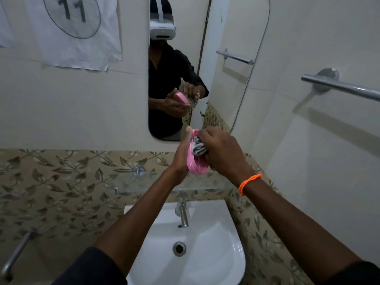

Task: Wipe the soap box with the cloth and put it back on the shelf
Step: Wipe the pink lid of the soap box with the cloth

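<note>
My left hand (182, 159) holds a pink soap box (196, 166) on edge, above the glass shelf (144, 183). Its thumb stands up along the box's left side. My right hand (221, 153), with an orange band at the wrist, grips a bunched striped cloth (198, 148) and presses it into the box's open face. The mirror (222, 95) behind repeats both hands, the box and the cloth. The far side of the box is hidden by my fingers.
Below the shelf a white basin (218, 243) with a chrome tap (183, 212) juts from the leaf-patterned tiles. A chrome towel rail (339, 87) runs along the right wall. Another metal bar (14, 256) sits low at left. A paper sheet marked 11 (78, 31) hangs top left.
</note>
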